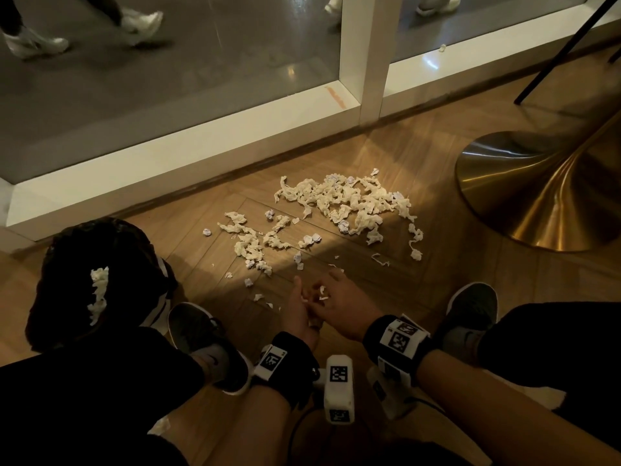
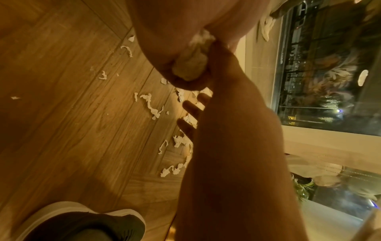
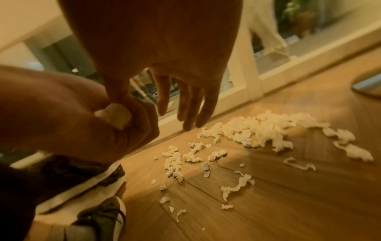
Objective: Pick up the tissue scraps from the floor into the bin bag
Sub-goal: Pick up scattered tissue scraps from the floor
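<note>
Torn white tissue scraps (image 1: pixel 346 203) lie in a large heap on the wooden floor, with a smaller scatter (image 1: pixel 252 240) nearer my knees. The black bin bag (image 1: pixel 67 264) stands open at my left, with scraps (image 1: pixel 99 294) inside it. My left hand (image 1: pixel 299 314) is curled round a wad of tissue (image 3: pixel 115 114), seen also in the left wrist view as the wad (image 2: pixel 191 65) in the left hand (image 2: pixel 164 48). My right hand (image 1: pixel 339 297) is beside it, fingers (image 3: pixel 185 106) straight and spread, its thumb touching the wad. Both hands hover low over the floor.
A gold table base (image 1: pixel 537 190) stands at the right of the heap. A white window frame (image 1: pixel 201 146) runs along the far side, and people's feet pass behind the glass. A black leg (image 1: pixel 568 45) slants at top right. My shoes (image 1: pixel 208 344) (image 1: pixel 470 314) flank my hands.
</note>
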Demonstrator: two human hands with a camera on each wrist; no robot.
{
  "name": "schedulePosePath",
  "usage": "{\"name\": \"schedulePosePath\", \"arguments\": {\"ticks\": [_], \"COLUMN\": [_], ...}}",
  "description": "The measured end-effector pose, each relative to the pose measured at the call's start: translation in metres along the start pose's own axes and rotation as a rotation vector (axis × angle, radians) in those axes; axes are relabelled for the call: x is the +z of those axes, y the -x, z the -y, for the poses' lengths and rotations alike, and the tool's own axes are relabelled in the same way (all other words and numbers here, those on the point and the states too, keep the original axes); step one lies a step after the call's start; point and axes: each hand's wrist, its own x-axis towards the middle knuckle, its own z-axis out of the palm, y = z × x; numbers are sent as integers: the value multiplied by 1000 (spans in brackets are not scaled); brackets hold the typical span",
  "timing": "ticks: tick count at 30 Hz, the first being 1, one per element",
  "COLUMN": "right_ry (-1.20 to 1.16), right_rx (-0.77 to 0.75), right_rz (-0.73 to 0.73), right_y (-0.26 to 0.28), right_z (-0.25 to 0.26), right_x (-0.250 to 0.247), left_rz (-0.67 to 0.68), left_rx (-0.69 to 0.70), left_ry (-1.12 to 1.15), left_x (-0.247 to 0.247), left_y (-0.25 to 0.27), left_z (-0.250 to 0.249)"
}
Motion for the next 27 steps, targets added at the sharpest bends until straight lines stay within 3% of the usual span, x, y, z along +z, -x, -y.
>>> {"name": "schedulePosePath", "arguments": {"ticks": [3,7,10,16,21,27], "right_ry": [-45,-50,71,295,213,64], "right_rx": [-125,-223,-227,-196,-132,53], "right_rz": [62,205,172,97,69,120], "right_y": [4,5,1,1,-1,-5], "right_z": [3,6,8,11,12,3], "right_x": [-5,-15,-22,-19,-19,-27], "left_rz": [-19,57,86,134,117,87], "left_rx": [-39,-175,-204,-269,-154,76], "left_ry": [23,-29,-123,-34,-86,-617], "left_x": [-9,-19,-15,-12,-6,1], "left_y": [-10,-16,-12,-9,-1,13], "left_z": [-7,-13,-10,-2,4,8]}}
